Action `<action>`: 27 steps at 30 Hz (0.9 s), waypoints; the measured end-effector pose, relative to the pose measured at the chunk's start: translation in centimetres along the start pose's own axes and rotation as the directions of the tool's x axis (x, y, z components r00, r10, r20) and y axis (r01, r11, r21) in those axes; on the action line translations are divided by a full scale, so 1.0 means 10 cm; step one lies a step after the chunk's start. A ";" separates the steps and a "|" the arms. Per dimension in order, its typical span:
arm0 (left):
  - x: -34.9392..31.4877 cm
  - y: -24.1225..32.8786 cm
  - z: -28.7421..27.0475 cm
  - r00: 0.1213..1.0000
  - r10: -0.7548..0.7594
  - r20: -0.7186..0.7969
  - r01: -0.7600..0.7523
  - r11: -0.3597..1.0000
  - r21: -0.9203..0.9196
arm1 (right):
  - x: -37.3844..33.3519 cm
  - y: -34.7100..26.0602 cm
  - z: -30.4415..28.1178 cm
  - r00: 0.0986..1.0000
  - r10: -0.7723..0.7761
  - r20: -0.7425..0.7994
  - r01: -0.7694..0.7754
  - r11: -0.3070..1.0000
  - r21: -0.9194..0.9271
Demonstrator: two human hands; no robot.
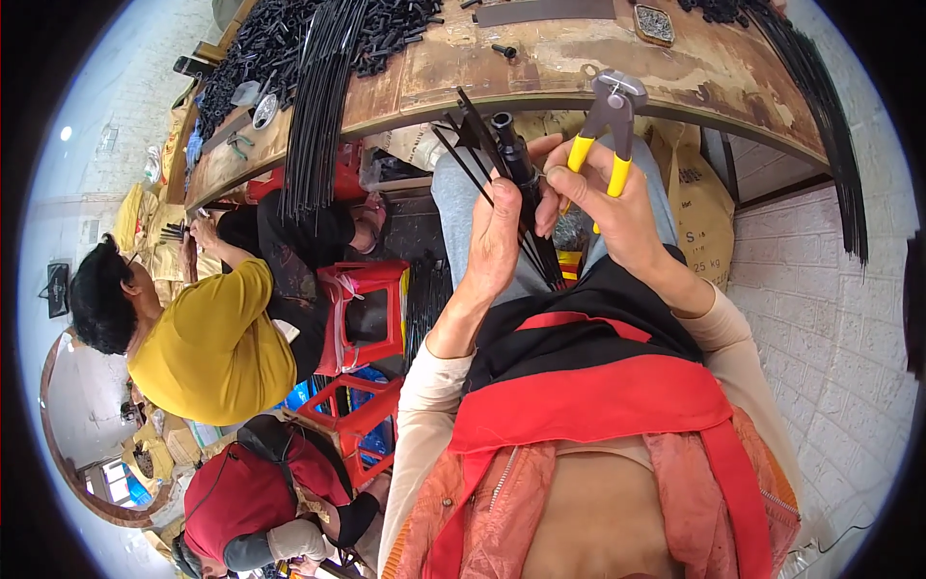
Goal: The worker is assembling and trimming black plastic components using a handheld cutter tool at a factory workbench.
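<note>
My left hand (pixel 494 232) is closed around a bundle of thin black rods (pixel 463 159) and a black tubular fitting (pixel 514 152) with a round hollow end pointing away from me. In my right hand (pixel 617 207) is a pair of end-cutting pincers (pixel 615 121) with yellow handles, its dark metal head pointing up toward the workbench. The right thumb and fingertips also come close to the black fitting, and whether they pinch a small part there is hidden. Both hands are above my lap, just short of the bench edge.
The wooden workbench (pixel 550 66) holds a heap of black tubular parts (pixel 260 72), long black rods (pixel 323 106) overhanging its edge and a tray of small metal pieces (pixel 654 23). Red stools (pixel 365 314) and two people, one in a yellow top (pixel 207 338), are to my left.
</note>
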State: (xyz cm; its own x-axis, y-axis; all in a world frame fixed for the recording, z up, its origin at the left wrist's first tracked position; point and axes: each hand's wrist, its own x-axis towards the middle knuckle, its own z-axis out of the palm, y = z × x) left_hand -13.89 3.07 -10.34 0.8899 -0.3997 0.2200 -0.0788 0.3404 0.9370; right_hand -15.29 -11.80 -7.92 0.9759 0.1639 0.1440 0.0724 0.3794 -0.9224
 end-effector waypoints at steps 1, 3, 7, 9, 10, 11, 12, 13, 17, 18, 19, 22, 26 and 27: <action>0.00 0.00 0.00 1.000 0.001 0.000 -0.001 1.000 -0.001 | 0.00 -0.01 0.00 1.000 -0.003 0.008 0.003 1.000 -0.008; 0.01 0.01 0.00 1.000 0.006 0.005 -0.006 1.000 -0.001 | 0.01 0.01 -0.01 1.000 0.002 0.013 -0.002 1.000 -0.010; 0.01 0.01 0.00 1.000 0.008 0.003 -0.008 1.000 0.014 | 0.02 -0.02 -0.01 0.999 -0.007 0.042 0.009 0.999 -0.031; 0.01 0.01 -0.02 1.000 0.011 0.010 -0.011 1.000 0.010 | 0.04 -0.01 -0.02 0.998 0.009 0.059 -0.008 1.000 -0.022; 0.01 0.01 -0.02 1.000 0.013 0.019 -0.013 1.000 0.007 | 0.04 -0.01 -0.03 0.997 0.023 0.075 -0.022 1.000 -0.012; 0.01 0.01 -0.02 1.000 0.013 0.017 -0.013 1.000 0.006 | 0.05 -0.02 -0.04 0.997 0.024 0.076 -0.024 1.000 -0.013; 0.01 0.02 -0.01 1.000 0.013 0.014 -0.013 1.000 -0.005 | 0.06 -0.03 -0.05 0.995 0.045 0.085 -0.045 0.999 -0.007; 0.02 0.03 0.00 1.000 0.013 0.010 -0.013 1.000 -0.015 | 0.06 -0.03 -0.06 0.993 0.065 0.095 -0.066 0.998 0.000; 0.02 0.02 -0.01 1.000 0.012 0.013 -0.011 0.999 -0.030 | 0.08 0.01 -0.06 0.992 0.085 0.094 -0.088 0.995 0.037; 0.02 0.01 -0.02 1.000 0.022 0.020 -0.021 0.999 -0.028 | 0.08 0.01 -0.06 0.993 0.080 0.089 -0.084 0.996 0.035; 0.02 0.01 -0.02 0.999 0.032 0.026 -0.031 0.999 -0.027 | 0.08 0.01 -0.06 0.994 0.076 0.085 -0.079 0.996 0.033; 0.02 0.02 -0.02 0.999 0.027 0.022 -0.026 0.999 -0.035 | 0.08 0.00 -0.05 0.993 0.084 0.084 -0.087 0.996 0.034; 0.00 -0.01 -0.04 0.999 0.033 0.011 -0.032 0.999 -0.032 | 0.06 0.02 -0.03 0.994 0.056 0.088 -0.054 0.998 -0.026; -0.01 -0.03 -0.04 1.000 0.019 -0.023 -0.019 1.000 -0.009 | 0.04 0.04 -0.02 0.998 0.040 0.048 -0.037 0.998 -0.056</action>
State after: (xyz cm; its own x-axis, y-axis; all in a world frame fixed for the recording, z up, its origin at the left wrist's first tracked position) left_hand -13.76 3.30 -10.74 0.8985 -0.3733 0.2312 -0.0915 0.3558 0.9301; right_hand -14.80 -11.75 -8.26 0.9669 0.2226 0.1245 0.0478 0.3217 -0.9456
